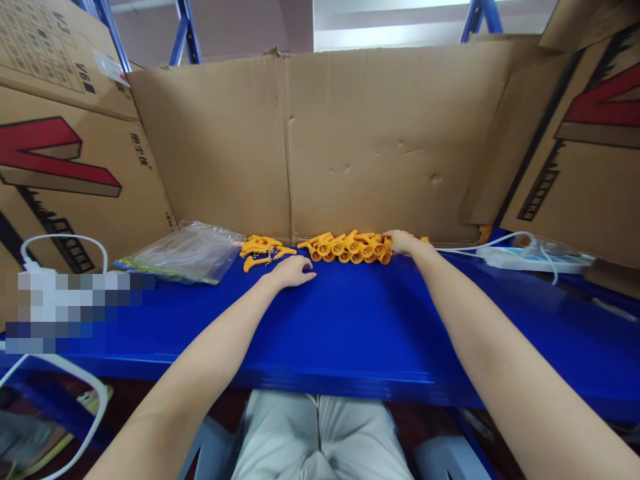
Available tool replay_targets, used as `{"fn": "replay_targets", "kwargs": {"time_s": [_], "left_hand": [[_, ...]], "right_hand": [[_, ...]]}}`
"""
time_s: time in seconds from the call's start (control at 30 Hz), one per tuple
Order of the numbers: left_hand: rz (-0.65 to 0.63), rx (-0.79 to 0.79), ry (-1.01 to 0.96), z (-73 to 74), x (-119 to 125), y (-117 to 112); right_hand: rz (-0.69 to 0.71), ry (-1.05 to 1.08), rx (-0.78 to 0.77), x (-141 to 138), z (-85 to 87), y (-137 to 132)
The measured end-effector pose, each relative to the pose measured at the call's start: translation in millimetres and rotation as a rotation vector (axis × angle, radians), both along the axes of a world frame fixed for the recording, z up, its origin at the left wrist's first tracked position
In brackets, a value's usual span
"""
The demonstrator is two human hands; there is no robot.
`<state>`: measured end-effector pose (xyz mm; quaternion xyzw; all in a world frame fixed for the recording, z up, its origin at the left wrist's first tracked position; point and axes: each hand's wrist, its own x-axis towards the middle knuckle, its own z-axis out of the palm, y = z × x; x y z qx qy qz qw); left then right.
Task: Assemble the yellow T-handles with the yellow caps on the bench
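Note:
Yellow plastic pieces with round, cup-like open ends point(355, 250) lie stacked in a row against the cardboard. At the row's right end is my right hand point(401, 241), its fingers closed around one of these pieces; the fingertips are partly hidden. My left hand point(294, 271) hovers over or rests on the blue surface, left of the row's front. Its fingers are loosely bent and the thumb stands apart, with nothing between them. Just behind and left of it lies a small pile of curved yellow pieces point(260, 247) with small shiny metal bits among them.
Clear plastic bags point(187, 250) lie left of the pile on the blue shelf point(330, 320). A white power strip point(530, 259) with cables lies at the right. Cardboard point(380, 140) walls the back, with printed boxes point(60, 167) at the sides. A white cable hangs at the front left.

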<state>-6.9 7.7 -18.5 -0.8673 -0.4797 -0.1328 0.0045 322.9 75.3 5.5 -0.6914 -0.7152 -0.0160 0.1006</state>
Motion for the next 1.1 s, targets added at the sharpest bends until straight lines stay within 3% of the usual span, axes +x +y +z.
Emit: {"fn": "replay_targets", "kwargs": {"time_s": [0.13,0.3,0.43,0.57,0.63,0.77,0.83,0.97,1.1], "left_hand": [[0.000,0.003,0.010,0.1,-0.4,1.1],[-0.003,-0.001,0.010,0.1,-0.7,1.3],[0.000,-0.013,0.018,-0.1,0.2,0.8],[0.015,-0.019,0.029,3.3,0.1,-0.9],[0.103,0.018,0.058,7.5,-3.2,-1.7],[0.458,0.133,0.087,15.0,-19.0,-0.4],[0.573,0.147,0.087,15.1,-28.7,2.0],[0.686,0.004,0.059,8.7,-43.0,7.9],[0.656,0.002,-0.039,2.6,-50.6,15.7]], "right_hand": [[-0.059,-0.050,0.016,0.8,0.5,-2.5],[-0.140,-0.042,-0.117,10.5,-17.4,-2.5],[-0.146,-0.011,-0.063,16.3,-31.2,-1.2],[-0.152,-0.036,-0.046,16.8,-34.2,-4.4],[-0.151,-0.054,-0.041,16.8,-34.4,-8.7],[-0.136,-0.075,-0.030,16.8,-34.9,-21.3],[-0.126,-0.067,-0.031,15.9,-34.5,-28.6],[-0.139,-0.038,-0.014,11.1,-32.1,-41.7],[-0.171,-0.018,0.003,5.0,-30.0,-51.5]]}}
